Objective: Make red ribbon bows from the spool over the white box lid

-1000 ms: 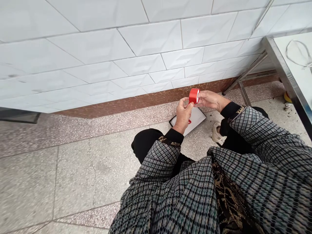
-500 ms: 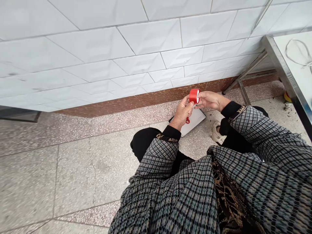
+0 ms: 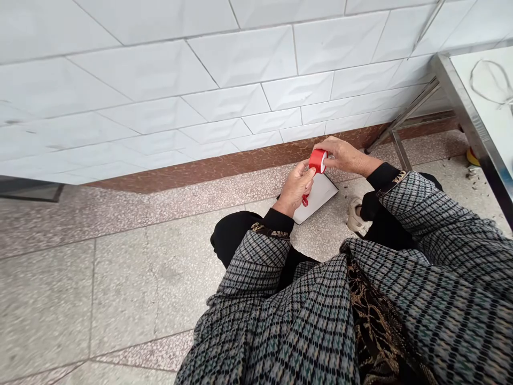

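Note:
I hold a roll of red tape (image 3: 318,160) in front of me, above the floor. My right hand (image 3: 343,155) wraps over the roll from the far side. My left hand (image 3: 295,185) pinches at the roll's near edge, and a small red piece (image 3: 305,201), perhaps a tape end or a handle, hangs below that hand. Under both hands a white board with a dark edge (image 3: 320,194) lies flat on the floor.
A white tiled wall (image 3: 224,80) with a brown skirting (image 3: 224,168) runs close ahead. A steel table (image 3: 476,123) stands at the right, its legs (image 3: 401,144) near my right arm, a wire loop (image 3: 491,80) on top. My shoe (image 3: 356,218) rests on the speckled floor.
My right hand has turned over the top of the tape roll and lowered it slightly. My left hand has stayed at the roll's near edge. The view has shifted a little.

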`<action>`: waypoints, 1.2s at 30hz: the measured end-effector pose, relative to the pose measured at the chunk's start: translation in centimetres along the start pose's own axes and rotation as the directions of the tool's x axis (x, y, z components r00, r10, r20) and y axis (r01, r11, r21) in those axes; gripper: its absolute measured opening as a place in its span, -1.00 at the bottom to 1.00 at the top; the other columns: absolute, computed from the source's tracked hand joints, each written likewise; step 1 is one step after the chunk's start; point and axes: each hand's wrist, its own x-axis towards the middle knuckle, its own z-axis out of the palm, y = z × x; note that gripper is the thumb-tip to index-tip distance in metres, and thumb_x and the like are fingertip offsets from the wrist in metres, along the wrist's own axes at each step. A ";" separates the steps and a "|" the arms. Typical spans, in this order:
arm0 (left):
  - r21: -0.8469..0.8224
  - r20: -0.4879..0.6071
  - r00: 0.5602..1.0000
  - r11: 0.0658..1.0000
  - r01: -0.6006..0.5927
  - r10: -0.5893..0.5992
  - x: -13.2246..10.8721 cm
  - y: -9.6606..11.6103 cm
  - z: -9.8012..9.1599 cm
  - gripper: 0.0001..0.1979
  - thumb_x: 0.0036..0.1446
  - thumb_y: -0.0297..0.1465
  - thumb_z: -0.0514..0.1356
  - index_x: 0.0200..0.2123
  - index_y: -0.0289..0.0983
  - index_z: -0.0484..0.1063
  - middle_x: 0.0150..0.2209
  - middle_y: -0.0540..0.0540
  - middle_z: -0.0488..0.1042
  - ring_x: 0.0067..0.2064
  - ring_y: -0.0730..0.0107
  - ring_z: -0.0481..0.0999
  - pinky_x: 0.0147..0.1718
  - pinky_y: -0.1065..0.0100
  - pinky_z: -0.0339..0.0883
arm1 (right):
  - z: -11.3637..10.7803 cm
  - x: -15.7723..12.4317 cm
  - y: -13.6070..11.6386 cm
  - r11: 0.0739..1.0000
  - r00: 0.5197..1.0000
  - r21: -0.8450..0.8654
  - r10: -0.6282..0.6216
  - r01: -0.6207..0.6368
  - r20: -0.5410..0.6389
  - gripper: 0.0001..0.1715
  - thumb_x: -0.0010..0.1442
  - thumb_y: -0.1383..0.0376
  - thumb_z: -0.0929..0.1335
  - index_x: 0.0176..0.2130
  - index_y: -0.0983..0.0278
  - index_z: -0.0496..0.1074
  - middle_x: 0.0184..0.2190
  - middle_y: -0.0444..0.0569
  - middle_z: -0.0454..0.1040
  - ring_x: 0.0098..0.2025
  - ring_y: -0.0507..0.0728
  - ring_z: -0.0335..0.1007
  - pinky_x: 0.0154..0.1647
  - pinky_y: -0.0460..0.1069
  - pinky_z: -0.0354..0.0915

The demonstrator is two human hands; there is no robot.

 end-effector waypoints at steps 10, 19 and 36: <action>-0.004 -0.077 0.994 0.997 -0.079 0.079 -0.2 0.3 0.6 -0.48 0.24 -0.04 0.50 -0.44 -0.22 0.34 -0.65 0.19 0.12 -0.65 0.67 -0.02 -0.62 0.46 -0.14 | -0.3 0.4 1.4 0.969 0.955 0.204 0.185 -0.138 -0.230 -0.55 -0.02 0.53 0.50 -0.12 0.21 0.68 -0.14 0.01 0.67 0.18 0.41 0.50 0.41 0.26 0.27; -0.012 -0.090 0.989 0.993 -0.120 0.118 -0.2 0.4 1.0 -0.51 0.27 -0.05 0.48 -0.43 -0.22 0.36 -0.66 0.20 0.11 -0.63 0.64 -0.03 -0.59 0.47 -0.13 | 1.5 0.2 0.1 0.832 0.959 0.516 0.276 -0.203 -0.069 -0.67 0.03 0.47 0.50 -0.17 0.22 0.66 -0.27 -0.13 0.69 -0.06 0.18 0.57 0.18 0.07 0.46; -0.040 -0.067 0.991 0.993 -0.115 0.112 -0.1 -0.4 1.1 -0.56 0.12 -0.04 0.55 -0.36 -0.30 0.59 -0.63 0.17 0.17 -0.63 0.68 0.00 -0.61 0.48 -0.16 | 2.3 -0.3 -0.3 0.792 0.948 0.546 0.317 -0.274 0.017 -0.85 0.13 0.25 0.56 -0.25 0.16 0.58 -0.38 -0.09 0.63 -0.10 0.22 0.50 0.05 0.09 0.43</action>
